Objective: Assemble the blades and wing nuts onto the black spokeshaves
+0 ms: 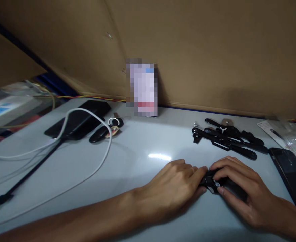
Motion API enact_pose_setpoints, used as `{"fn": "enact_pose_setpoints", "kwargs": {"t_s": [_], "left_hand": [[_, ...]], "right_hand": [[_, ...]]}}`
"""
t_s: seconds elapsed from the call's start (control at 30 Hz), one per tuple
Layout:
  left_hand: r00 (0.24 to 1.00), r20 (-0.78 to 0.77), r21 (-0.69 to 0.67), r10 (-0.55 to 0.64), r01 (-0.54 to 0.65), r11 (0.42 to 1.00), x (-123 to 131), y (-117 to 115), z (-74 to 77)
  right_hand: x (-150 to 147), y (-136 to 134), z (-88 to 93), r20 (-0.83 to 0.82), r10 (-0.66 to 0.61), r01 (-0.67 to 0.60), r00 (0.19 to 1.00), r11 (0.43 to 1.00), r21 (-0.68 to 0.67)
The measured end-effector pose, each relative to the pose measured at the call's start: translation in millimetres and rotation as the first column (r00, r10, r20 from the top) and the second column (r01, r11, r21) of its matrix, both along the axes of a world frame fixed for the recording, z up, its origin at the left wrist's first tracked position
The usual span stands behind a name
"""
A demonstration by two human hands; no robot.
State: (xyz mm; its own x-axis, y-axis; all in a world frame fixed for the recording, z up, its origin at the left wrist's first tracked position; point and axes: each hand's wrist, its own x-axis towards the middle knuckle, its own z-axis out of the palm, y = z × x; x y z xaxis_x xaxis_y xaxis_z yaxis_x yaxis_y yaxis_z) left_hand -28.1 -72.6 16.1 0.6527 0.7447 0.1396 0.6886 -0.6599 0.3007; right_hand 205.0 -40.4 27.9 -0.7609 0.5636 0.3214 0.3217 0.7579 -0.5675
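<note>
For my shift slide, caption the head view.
Left grip holds a black tool; right grip touches its shiny fitting, other black tools lying beyond.

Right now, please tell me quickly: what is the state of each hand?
Left hand: closed, holding one end of the black tool.
Right hand: curled, fingertips near its small shiny part; whether gripping cannot be told.
</note>
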Motion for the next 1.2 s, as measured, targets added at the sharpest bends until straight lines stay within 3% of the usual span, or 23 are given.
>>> {"fn": "enact_pose_setpoints", "kwargs": {"t_s": [0.43,0.63,1.2], "left_hand": [[0.992,0.122,0.041,-0.015,0.01,0.999,-3.6,-1.1,1.2],[0.991,0.134,0.105,-0.023,0.009,0.994,-3.1,-1.8,-0.5],[0.993,0.114,0.118,-0.012,-0.001,0.993,-4.0,-2.0,-3.1]], "right_hand": [[-4.2,4.6,5.5,-0.095,-0.008,-0.009,0.995,0.984,-0.178],[-5.0,4.5,5.6,-0.088,0.016,-0.028,0.996,0.99,-0.142],[-3.8,3.4,5.6,-0.061,0.067,-0.068,0.996,0.998,-0.016]]}}
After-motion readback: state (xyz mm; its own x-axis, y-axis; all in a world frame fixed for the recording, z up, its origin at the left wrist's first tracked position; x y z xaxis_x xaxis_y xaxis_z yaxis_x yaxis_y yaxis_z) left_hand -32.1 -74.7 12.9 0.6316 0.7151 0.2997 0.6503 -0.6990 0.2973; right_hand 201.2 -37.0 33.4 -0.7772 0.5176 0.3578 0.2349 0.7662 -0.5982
